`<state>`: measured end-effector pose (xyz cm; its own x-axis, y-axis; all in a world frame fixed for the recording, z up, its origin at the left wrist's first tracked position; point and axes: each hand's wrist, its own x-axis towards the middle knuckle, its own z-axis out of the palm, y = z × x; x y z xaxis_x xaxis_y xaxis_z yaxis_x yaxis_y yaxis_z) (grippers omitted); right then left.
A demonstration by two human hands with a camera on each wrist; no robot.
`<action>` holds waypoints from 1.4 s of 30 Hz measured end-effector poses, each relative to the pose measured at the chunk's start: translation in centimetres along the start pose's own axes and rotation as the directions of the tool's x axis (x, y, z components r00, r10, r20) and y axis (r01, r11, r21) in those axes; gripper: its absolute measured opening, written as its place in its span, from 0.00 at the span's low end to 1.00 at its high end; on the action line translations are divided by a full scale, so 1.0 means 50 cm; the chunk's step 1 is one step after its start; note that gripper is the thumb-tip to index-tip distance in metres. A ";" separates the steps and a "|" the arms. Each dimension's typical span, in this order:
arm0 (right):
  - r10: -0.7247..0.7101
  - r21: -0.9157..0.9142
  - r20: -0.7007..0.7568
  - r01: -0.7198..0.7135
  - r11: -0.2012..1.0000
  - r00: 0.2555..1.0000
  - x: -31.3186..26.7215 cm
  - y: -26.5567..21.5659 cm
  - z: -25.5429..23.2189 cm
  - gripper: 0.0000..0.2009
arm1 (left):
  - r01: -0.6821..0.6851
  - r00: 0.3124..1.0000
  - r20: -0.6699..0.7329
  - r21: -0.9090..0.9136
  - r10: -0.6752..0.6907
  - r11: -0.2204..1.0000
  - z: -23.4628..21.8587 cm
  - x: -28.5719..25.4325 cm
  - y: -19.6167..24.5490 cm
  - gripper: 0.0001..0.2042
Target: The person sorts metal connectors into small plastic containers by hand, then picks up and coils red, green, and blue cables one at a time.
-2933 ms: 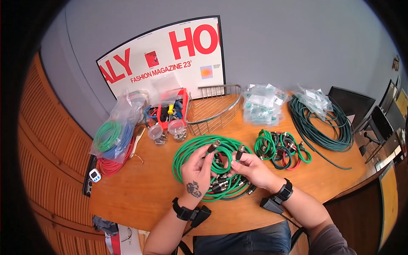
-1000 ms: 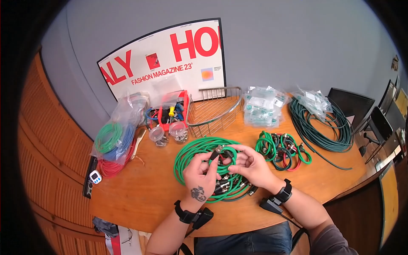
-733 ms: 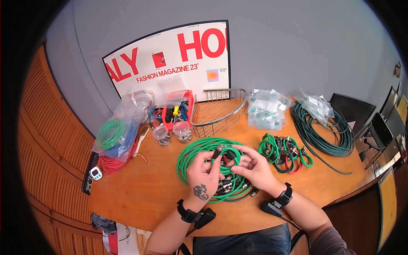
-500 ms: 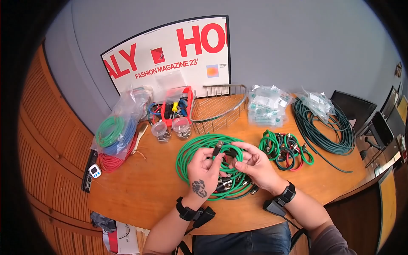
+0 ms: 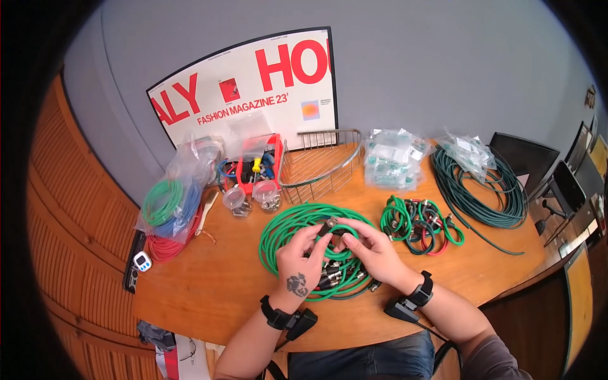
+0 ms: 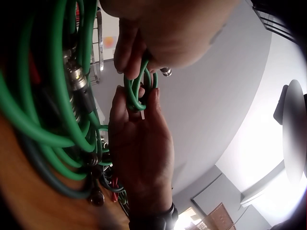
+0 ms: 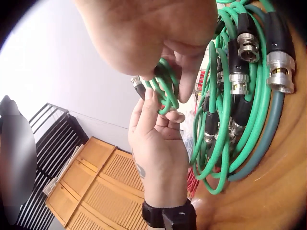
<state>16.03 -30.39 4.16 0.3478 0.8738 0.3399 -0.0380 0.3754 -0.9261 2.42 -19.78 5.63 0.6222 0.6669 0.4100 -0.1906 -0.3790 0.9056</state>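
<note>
Both hands meet over a large coil of green cable (image 5: 283, 229) with several metal-ended black connectors (image 7: 242, 45) lying on the wooden table (image 5: 209, 285). My left hand (image 5: 313, 234) and right hand (image 5: 348, 229) together pinch a short green cable wound into small loops (image 5: 329, 227). In the left wrist view the left fingers (image 6: 127, 52) grip the loops (image 6: 136, 91) from above and the right hand (image 6: 141, 143) cups them from below. A metal plug end (image 6: 166, 72) sticks out beside the loops. From the right wrist, the small loops (image 7: 165, 91) sit between both hands.
A wire basket (image 5: 320, 158), a red bin (image 5: 273, 152) and two small clear cups (image 5: 250, 195) stand behind the coil. Bagged cables (image 5: 171, 199) and a timer (image 5: 142, 261) lie left. A small cable bundle (image 5: 421, 221), packets (image 5: 392, 158) and a dark green coil (image 5: 481, 187) lie right.
Almost three seconds ago each hand held a separate plug end, apart. The hands have since come together, and they now hold the cable in tight small loops between them.
</note>
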 end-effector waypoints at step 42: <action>0.022 0.026 0.064 -0.024 0.999 0.998 0.002 -0.032 -0.014 0.18 | 0.170 0.926 0.368 -0.223 -0.079 0.960 -0.016 0.005 -0.013 0.14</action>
<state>16.76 -31.14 5.57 0.2866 0.8998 0.3290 -0.0706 0.3623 -0.9294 2.12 -18.85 5.22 0.8709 0.4116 0.2686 -0.2465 -0.1069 0.9632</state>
